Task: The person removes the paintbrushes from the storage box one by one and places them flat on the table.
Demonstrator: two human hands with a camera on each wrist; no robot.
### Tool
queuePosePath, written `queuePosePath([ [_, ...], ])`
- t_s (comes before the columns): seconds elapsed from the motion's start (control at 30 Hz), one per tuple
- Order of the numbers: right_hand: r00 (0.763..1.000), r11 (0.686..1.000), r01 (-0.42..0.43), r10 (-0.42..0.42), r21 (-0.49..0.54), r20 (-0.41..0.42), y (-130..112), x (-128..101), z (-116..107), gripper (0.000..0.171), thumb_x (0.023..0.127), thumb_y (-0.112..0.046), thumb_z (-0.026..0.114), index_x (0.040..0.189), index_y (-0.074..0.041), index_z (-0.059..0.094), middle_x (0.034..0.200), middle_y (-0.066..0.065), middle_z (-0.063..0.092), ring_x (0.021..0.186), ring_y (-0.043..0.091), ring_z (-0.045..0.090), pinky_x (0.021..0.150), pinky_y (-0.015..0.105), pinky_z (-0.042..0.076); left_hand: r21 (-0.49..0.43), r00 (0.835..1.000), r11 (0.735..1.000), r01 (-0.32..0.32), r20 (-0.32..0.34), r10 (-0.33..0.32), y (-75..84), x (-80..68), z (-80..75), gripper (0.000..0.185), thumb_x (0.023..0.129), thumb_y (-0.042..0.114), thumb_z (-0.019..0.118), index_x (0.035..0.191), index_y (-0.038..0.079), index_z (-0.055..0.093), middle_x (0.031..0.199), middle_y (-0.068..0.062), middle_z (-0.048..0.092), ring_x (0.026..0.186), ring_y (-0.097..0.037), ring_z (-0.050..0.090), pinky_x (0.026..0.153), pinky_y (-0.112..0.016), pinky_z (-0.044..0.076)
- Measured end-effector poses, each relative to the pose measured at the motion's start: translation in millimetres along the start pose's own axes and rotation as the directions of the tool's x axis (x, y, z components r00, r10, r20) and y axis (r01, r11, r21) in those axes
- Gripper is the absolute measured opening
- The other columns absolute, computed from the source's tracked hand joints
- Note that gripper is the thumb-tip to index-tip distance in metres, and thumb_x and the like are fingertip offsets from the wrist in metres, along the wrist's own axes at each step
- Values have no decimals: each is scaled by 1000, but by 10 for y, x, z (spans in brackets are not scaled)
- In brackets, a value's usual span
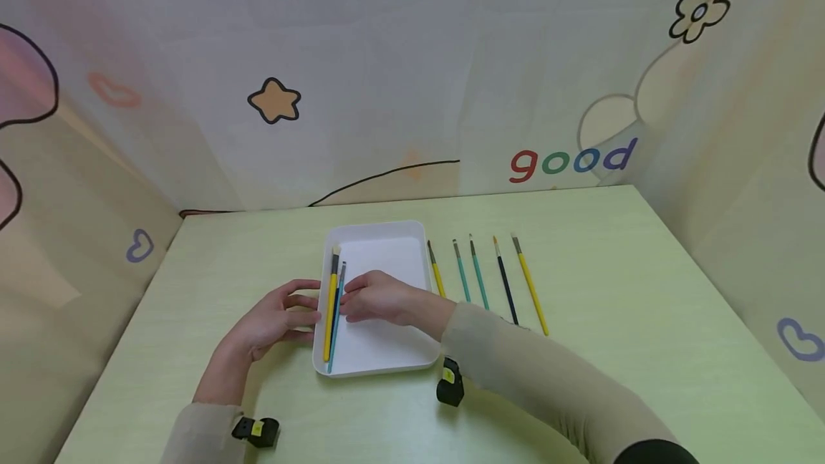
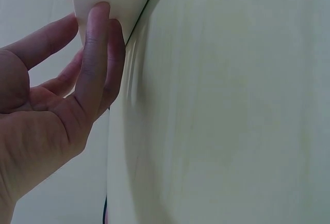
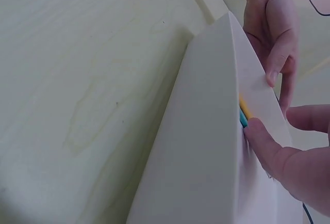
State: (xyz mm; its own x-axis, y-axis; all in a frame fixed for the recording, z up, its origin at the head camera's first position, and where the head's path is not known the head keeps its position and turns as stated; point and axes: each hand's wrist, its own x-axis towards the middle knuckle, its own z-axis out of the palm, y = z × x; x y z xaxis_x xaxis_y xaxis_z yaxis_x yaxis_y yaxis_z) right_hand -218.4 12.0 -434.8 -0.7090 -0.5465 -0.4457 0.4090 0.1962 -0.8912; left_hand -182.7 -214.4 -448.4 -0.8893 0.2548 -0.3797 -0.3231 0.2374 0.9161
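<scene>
A white rectangular tray (image 1: 387, 238) lies on the table. Along its left inner side lie a yellow paintbrush (image 1: 331, 313), a teal paintbrush (image 1: 335, 342) and a dark handle between them. My right hand (image 1: 380, 299) reaches over the tray from the right, fingertips at the teal brush. In the right wrist view its thumb (image 3: 263, 144) touches the brush handles, while another finger stands apart from it. At the tray's left outer wall is my left hand (image 1: 273, 317), fingers spread. The left wrist view shows its fingertips (image 2: 98, 15) resting against that wall.
Right of the tray, several paintbrushes lie in a row: a short yellow one (image 1: 436, 271), two teal ones (image 1: 461, 271), a black one (image 1: 505, 281) and a long yellow one (image 1: 531, 288). My right forearm crosses over some lower ends. A patterned curtain (image 1: 399, 92) stands behind the table.
</scene>
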Motion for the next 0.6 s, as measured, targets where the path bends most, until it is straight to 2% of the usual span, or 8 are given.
queuePosePath([
  [0.2,999,1000,10,-10,11,-34,-3,102,58,47,97,6,60,140,16,46,123,21,65,115,30,66,98,38,55,-13,999,999,-30,24,31,30,-17,-6,64,97,2,67,153,3,36,131,-25,50,100,-29,66,84,-43,61],
  [0.33,998,1000,8,-9,-15,-69,5,149,78,45,97,3,63,139,15,49,114,18,68,108,27,68,96,38,56,-16,999,999,-30,28,31,32,-24,-4,64,97,1,67,153,3,36,132,-24,50,101,-29,66,85,-43,61],
  [0.6,995,1000,14,-14,1,-98,27,257,116,38,97,4,63,133,13,55,103,17,69,97,27,70,90,37,59,-25,999,999,-30,26,30,-6,-10,-20,63,97,0,67,152,4,38,130,-24,50,100,-29,66,85,-43,61],
])
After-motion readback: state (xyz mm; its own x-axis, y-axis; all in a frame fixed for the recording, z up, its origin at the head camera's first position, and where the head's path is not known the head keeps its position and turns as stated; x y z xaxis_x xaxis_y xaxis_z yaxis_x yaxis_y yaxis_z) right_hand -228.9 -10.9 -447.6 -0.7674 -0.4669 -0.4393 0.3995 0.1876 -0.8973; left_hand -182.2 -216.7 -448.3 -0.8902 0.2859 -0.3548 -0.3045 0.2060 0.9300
